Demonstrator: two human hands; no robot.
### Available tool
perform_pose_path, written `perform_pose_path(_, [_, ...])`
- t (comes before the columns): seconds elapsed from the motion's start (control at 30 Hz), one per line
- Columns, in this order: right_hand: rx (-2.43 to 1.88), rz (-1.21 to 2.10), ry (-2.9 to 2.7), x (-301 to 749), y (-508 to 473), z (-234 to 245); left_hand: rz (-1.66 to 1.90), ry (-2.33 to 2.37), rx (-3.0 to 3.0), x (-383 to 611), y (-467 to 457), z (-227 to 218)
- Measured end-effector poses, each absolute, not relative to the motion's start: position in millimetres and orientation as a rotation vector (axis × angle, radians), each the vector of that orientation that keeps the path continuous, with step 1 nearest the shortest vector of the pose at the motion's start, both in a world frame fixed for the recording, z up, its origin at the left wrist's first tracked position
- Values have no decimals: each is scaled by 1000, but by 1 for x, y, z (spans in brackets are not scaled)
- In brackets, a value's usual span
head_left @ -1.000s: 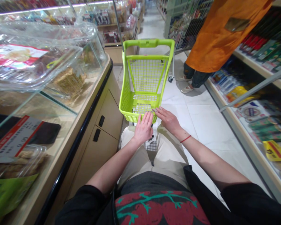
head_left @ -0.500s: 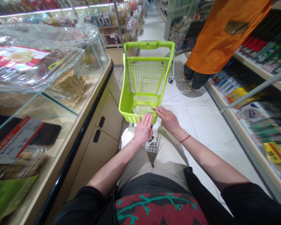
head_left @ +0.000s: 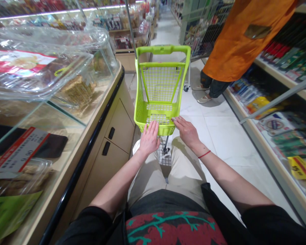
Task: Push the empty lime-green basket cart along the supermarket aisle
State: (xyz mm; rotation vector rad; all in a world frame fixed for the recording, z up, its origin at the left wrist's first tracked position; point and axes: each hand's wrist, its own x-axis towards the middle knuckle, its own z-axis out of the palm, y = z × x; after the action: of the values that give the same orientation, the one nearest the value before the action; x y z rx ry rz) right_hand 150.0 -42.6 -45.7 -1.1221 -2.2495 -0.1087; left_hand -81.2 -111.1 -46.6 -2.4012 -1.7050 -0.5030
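A lime-green shopping trolley basket (head_left: 160, 85) stands in the aisle in front of me, its handle at the far end and nothing visible inside. My left hand (head_left: 149, 139) lies flat on the basket's near rim at the left, fingers stretched out. On the near right corner of that rim rests my right hand (head_left: 187, 131), fingers extended too. A red string circles my right wrist. Below the basket a black wheel post (head_left: 165, 144) shows between my knees.
A glass-topped display counter (head_left: 91, 102) with packaged snacks runs along my left. Shelves of packaged goods (head_left: 277, 112) line the right. A person in an orange apron (head_left: 239, 37) stands ahead on the right beside a wire cart (head_left: 201, 30). White floor tiles (head_left: 219, 132) stretch ahead.
The basket has swung slightly right and straightened. My left hand slid left along the near rim, so the two hands now sit further apart.
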Motion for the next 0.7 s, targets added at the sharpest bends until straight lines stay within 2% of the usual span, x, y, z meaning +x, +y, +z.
perform_pose_path(0.27, [-1090, -155, -2278, 98, -74, -49, -541, -1705, -2409, -75, -109, -50])
perform_pose_path(0.7, [-1166, -100, -2181, 130, -58, -52, -529, -1682, -2439, -70, -107, -50])
